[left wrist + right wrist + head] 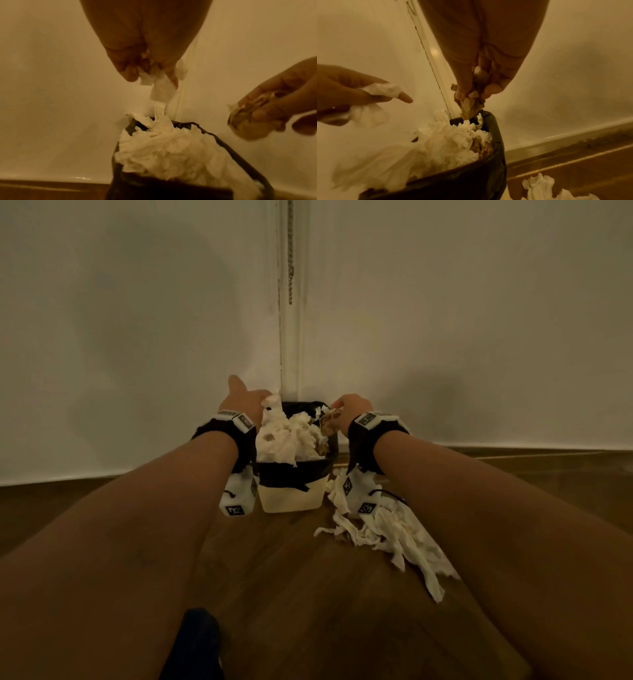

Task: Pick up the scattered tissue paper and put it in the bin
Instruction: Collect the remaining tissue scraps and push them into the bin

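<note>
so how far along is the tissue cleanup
Done: the bin is heaped with white tissue. In hand: the left hand pinches white tissue over it, the right hand holds a brownish wad. Left: a pile of scattered tissue on the floor, right of the bin.

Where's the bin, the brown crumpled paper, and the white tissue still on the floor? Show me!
bin [289, 498], head view, on its pale front wall.
brown crumpled paper [469, 106], right wrist view, on the wad hanging below the fingers.
white tissue on the floor [394, 534], head view, middle of the pile.
</note>
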`<act>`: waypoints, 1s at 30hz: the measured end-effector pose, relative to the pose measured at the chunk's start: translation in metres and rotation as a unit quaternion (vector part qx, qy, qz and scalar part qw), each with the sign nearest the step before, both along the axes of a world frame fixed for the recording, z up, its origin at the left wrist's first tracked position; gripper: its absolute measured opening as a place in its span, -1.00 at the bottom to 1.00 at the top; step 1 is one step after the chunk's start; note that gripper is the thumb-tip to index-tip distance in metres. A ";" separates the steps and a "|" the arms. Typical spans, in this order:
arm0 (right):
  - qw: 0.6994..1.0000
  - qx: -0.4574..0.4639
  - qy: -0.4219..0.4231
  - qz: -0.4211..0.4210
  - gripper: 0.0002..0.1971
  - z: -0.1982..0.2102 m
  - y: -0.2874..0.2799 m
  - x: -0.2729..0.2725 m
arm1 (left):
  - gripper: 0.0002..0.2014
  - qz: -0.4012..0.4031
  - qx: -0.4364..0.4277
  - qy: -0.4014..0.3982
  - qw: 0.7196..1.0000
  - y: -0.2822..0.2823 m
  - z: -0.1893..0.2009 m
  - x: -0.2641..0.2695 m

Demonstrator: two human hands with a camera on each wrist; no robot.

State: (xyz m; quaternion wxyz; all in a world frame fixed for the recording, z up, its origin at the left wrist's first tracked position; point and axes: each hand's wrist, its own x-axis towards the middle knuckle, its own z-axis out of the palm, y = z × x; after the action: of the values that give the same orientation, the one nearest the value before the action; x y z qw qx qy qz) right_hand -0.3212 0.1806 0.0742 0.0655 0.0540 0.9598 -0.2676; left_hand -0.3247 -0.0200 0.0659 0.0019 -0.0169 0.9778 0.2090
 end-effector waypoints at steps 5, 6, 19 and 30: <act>0.997 0.061 -0.048 0.021 -0.76 -0.027 -0.013 -0.045 | -0.75 -0.034 -0.021 -0.065 0.997 0.009 -0.010 -0.034; 0.996 0.072 -0.054 0.027 -0.78 -0.032 -0.015 -0.053 | -0.76 -0.036 -0.021 -0.070 0.997 0.012 -0.014 -0.040; 0.962 0.226 -0.085 0.129 -0.63 -0.060 -0.036 -0.087 | -0.68 -0.033 -0.100 -0.118 0.987 0.029 -0.050 -0.069; 0.954 0.196 -0.145 0.172 -0.52 -0.062 -0.053 -0.070 | -0.35 -0.078 -0.230 -0.224 0.944 0.043 -0.083 -0.085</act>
State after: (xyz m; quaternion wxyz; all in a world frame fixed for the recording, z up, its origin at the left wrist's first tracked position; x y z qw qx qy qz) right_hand -0.3915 0.1275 0.0124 0.2376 -0.0622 0.9682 -0.0479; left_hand -0.4092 0.0233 -0.0168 0.2332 0.0128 0.9718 -0.0315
